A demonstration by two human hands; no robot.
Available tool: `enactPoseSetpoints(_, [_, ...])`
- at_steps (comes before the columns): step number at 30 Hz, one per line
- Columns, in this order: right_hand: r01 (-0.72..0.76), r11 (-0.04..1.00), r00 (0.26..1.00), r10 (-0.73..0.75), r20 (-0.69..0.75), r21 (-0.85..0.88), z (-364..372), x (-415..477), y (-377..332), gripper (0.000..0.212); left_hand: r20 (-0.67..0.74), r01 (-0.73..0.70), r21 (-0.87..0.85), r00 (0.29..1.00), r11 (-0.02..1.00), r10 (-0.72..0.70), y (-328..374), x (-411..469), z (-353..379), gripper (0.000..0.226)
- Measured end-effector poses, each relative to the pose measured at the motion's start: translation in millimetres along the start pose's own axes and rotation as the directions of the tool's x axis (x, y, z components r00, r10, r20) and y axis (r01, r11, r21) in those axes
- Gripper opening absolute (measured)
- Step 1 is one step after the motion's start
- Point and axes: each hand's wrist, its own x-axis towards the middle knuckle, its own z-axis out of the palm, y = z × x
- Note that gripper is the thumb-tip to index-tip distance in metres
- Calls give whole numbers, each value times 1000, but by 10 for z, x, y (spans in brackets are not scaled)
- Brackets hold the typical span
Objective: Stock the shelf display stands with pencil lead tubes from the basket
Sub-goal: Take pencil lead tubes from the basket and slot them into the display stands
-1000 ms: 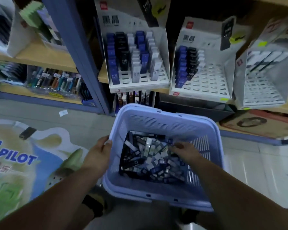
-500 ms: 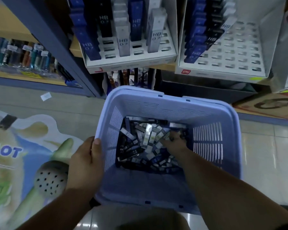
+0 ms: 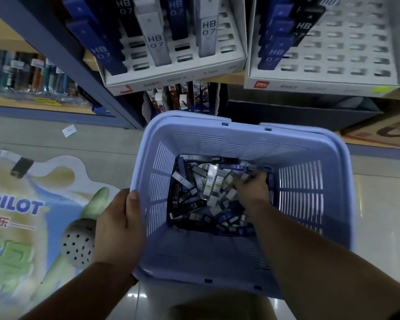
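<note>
The pencil lead tubes (image 3: 208,192) lie in a loose, crisscrossed heap on the bottom of the basket (image 3: 240,132), directly beneath the right hand (image 3: 252,188) and spreading away to its left.

Handling, as judged: each tube looks like a small, flat, rigid plastic case. It is light, smooth and probably slippery, and not fragile under a moderate squeeze. Take hold across the two narrow edges near mid-length, with thumb against forefinger. Pick a tube lying on top of the heap, as a buried one is likely to drag its neighbours.

Right hand: lowered deep inside the basket, knuckles up, fingers curled down into the heap at the far right corner. The fingertips are blurred, so I cannot tell whether they have closed on a tube.

Left hand (image 3: 120,225): grips the left wall of the basket, thumb hooked over the rim, palm against the outside.

The display stands (image 3: 321,77) sit on the shelf, above and beyond both hands. The one beyond the right hand shows many vacant slots.
</note>
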Motion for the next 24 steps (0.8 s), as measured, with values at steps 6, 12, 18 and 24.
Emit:
enactPoseSetpoints(6, [-99,995,995,100,18,-30,112,114,-95,61,18,19,-1,1000,1000,-19,29,-3,-11,39])
enactPoseSetpoints(12, [-166,985,984,163,70,38,304,87,-191,82,7,-2,35,1000,999,1,24,11,-17,36])
enactPoseSetpoints(18, [-190,982,982,190,21,9,546,-12,-340,72,9,12,32,1000,999,-13,2,10,-14,35])
enactPoseSetpoints(24, [-244,966,965,233,-121,-84,778,-92,-449,124,11,0,24,1000,1000,-1,-41,11,2,37])
